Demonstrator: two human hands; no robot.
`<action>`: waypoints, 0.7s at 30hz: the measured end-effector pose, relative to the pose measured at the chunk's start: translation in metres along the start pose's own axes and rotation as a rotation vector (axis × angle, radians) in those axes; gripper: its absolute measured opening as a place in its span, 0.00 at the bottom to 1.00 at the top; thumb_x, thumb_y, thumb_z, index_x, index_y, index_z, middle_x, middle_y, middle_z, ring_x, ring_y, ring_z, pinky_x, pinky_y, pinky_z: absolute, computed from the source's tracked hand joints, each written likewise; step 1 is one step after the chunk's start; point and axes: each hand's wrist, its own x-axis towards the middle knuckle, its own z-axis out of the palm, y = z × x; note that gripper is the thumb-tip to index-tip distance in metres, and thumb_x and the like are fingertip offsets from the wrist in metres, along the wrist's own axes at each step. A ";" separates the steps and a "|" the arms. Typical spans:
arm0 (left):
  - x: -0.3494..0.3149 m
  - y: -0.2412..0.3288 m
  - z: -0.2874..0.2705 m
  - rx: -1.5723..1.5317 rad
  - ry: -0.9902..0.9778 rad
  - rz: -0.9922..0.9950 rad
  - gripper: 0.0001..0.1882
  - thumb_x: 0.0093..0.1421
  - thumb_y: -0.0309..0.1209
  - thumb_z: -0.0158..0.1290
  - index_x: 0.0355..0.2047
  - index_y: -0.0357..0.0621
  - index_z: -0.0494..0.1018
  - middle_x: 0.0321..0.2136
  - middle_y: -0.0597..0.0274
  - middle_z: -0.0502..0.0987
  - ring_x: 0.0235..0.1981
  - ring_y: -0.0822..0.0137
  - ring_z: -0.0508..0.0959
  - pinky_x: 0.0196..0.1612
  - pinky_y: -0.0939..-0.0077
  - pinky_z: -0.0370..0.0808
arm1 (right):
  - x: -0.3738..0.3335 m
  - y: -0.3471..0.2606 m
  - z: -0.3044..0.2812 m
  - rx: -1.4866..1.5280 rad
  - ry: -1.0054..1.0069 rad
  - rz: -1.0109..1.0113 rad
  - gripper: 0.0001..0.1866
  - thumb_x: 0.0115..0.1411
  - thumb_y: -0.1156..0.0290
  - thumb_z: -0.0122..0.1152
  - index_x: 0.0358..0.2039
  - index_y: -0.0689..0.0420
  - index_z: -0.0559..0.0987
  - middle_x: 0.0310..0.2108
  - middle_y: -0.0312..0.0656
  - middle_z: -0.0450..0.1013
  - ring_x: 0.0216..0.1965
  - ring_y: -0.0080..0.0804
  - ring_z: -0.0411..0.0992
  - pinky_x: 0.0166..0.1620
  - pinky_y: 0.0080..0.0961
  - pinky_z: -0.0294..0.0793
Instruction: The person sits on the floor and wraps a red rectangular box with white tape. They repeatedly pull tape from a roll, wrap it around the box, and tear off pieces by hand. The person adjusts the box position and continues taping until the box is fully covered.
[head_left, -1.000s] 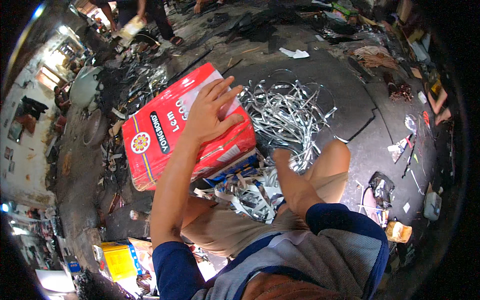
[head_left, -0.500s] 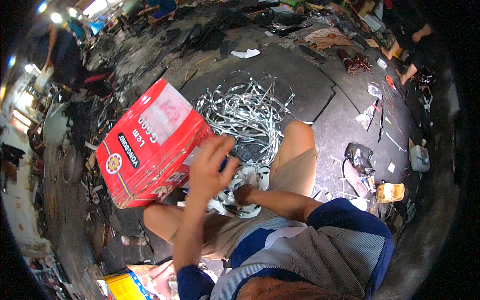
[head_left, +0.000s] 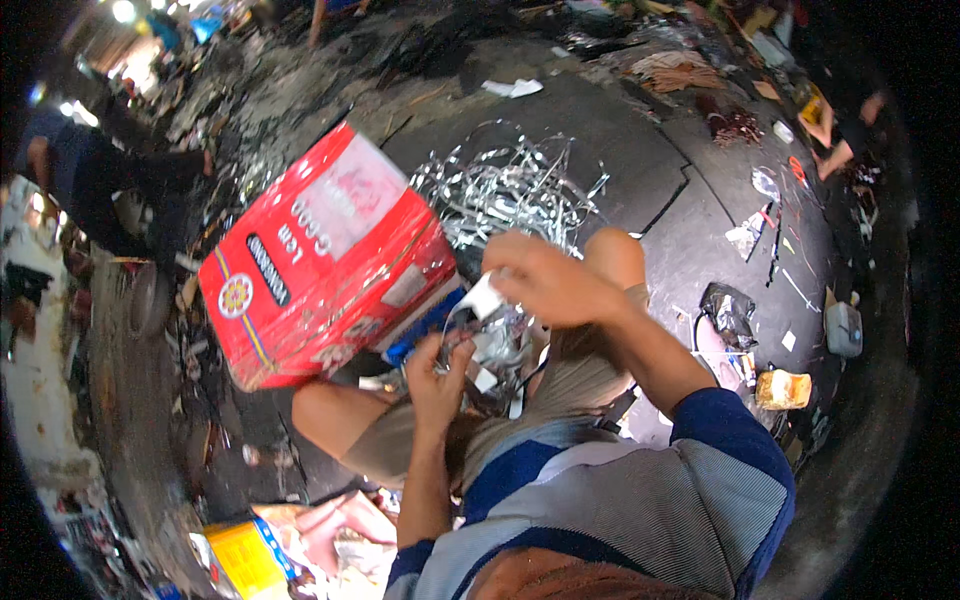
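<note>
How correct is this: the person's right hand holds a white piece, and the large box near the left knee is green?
The colour is wrong: the head view shows the large box is red. The right hand does hold a white piece.

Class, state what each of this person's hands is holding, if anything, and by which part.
The right hand holds a white strip by its upper right end. Whether the left hand holds anything cannot be told: its fingertips are blurred.
</note>
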 end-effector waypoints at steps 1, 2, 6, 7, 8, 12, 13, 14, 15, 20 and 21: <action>0.001 0.015 -0.005 0.028 0.023 0.051 0.07 0.62 0.26 0.60 0.38 0.34 0.79 0.31 0.65 0.80 0.34 0.77 0.75 0.40 0.80 0.72 | 0.002 -0.006 -0.012 0.135 0.037 0.078 0.11 0.64 0.64 0.55 0.36 0.60 0.76 0.31 0.46 0.72 0.32 0.40 0.72 0.36 0.34 0.71; 0.001 0.019 -0.016 -0.039 0.029 0.056 0.07 0.62 0.26 0.60 0.37 0.34 0.80 0.31 0.65 0.81 0.34 0.78 0.75 0.40 0.81 0.72 | 0.006 -0.013 -0.024 0.285 0.018 0.228 0.11 0.66 0.64 0.54 0.35 0.61 0.76 0.30 0.45 0.72 0.32 0.40 0.72 0.36 0.34 0.71; 0.003 0.088 -0.050 0.220 0.220 0.114 0.06 0.60 0.25 0.62 0.35 0.35 0.82 0.26 0.68 0.81 0.28 0.80 0.73 0.32 0.81 0.69 | 0.014 -0.008 -0.049 0.482 -0.134 0.633 0.17 0.64 0.58 0.61 0.41 0.61 0.77 0.35 0.45 0.73 0.39 0.43 0.74 0.43 0.37 0.73; 0.000 0.112 -0.057 0.386 0.279 0.091 0.05 0.60 0.25 0.62 0.35 0.35 0.82 0.25 0.68 0.80 0.26 0.80 0.73 0.30 0.80 0.69 | 0.015 -0.010 -0.041 0.315 -0.174 0.481 0.20 0.62 0.56 0.65 0.44 0.61 0.77 0.39 0.46 0.73 0.43 0.43 0.74 0.46 0.37 0.73; -0.001 0.095 -0.077 0.264 0.253 0.076 0.05 0.57 0.24 0.63 0.35 0.36 0.82 0.22 0.66 0.79 0.25 0.79 0.75 0.29 0.79 0.69 | 0.017 -0.017 -0.032 0.145 -0.207 0.315 0.24 0.59 0.54 0.68 0.47 0.60 0.77 0.42 0.48 0.73 0.46 0.43 0.73 0.49 0.37 0.73; 0.009 0.144 -0.072 0.634 -0.157 0.512 0.08 0.52 0.25 0.65 0.33 0.47 0.83 0.22 0.63 0.75 0.20 0.66 0.76 0.24 0.71 0.70 | 0.032 -0.044 0.018 0.392 -0.290 -0.069 0.39 0.52 0.54 0.76 0.59 0.58 0.72 0.47 0.46 0.75 0.50 0.36 0.74 0.53 0.31 0.73; 0.011 0.150 -0.074 0.743 -0.138 0.551 0.07 0.51 0.26 0.65 0.33 0.48 0.82 0.22 0.63 0.75 0.21 0.64 0.77 0.24 0.69 0.71 | 0.034 -0.047 0.031 0.730 -0.413 0.024 0.34 0.54 0.55 0.75 0.57 0.58 0.75 0.41 0.42 0.77 0.42 0.30 0.77 0.46 0.28 0.77; 0.013 0.153 -0.077 0.854 -0.126 0.590 0.07 0.51 0.26 0.66 0.32 0.49 0.82 0.23 0.64 0.74 0.21 0.62 0.77 0.24 0.68 0.71 | 0.040 -0.044 0.034 0.747 -0.533 0.140 0.30 0.56 0.57 0.74 0.54 0.58 0.77 0.36 0.38 0.77 0.36 0.25 0.75 0.40 0.24 0.75; 0.015 0.157 -0.081 0.965 -0.113 0.626 0.07 0.51 0.27 0.66 0.31 0.50 0.81 0.24 0.64 0.74 0.22 0.60 0.78 0.24 0.66 0.72 | 0.049 -0.038 0.035 0.760 -0.652 0.256 0.25 0.57 0.58 0.73 0.51 0.58 0.79 0.31 0.34 0.76 0.31 0.20 0.74 0.33 0.21 0.73; 0.027 0.162 -0.169 1.019 -0.047 0.561 0.11 0.49 0.22 0.66 0.34 0.43 0.82 0.24 0.60 0.75 0.24 0.61 0.79 0.27 0.69 0.74 | 0.083 -0.016 0.010 0.747 -0.669 0.396 0.12 0.62 0.63 0.68 0.38 0.59 0.83 0.19 0.27 0.72 0.19 0.11 0.65 0.21 0.14 0.61; 0.027 0.164 -0.186 1.011 -0.015 0.525 0.12 0.49 0.20 0.65 0.35 0.42 0.82 0.25 0.59 0.75 0.25 0.61 0.80 0.28 0.69 0.74 | 0.093 -0.010 0.003 0.654 -0.665 0.355 0.11 0.62 0.63 0.68 0.37 0.59 0.83 0.19 0.28 0.72 0.19 0.11 0.66 0.21 0.15 0.61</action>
